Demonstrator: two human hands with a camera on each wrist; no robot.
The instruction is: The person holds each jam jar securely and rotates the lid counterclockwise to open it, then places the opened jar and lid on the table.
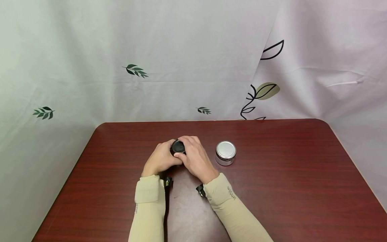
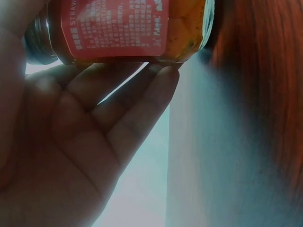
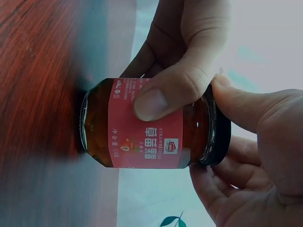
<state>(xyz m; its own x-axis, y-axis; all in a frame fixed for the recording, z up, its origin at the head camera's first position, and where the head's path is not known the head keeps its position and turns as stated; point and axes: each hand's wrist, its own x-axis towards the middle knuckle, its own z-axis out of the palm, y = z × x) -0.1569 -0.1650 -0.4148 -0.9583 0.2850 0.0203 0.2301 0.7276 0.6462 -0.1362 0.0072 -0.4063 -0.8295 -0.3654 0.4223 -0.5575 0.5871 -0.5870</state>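
Two hands meet in the head view: your right hand [image 1: 196, 158] pinches a black lid [image 1: 178, 147], your left hand [image 1: 161, 156] wraps below it, and a silver-topped pot [image 1: 225, 152] stands just beside them on the counter [image 1: 287, 174], where a wide swing could knock it. In the left wrist view, your left fingers curl against the glass jar [image 2: 182, 26]; too slack a hold could let it spin under a twist. In the right wrist view, the jar is upright, base at or barely above the counter; your left thumb presses its red label [image 3: 163, 130]. Squeezing unevenly might tip it.
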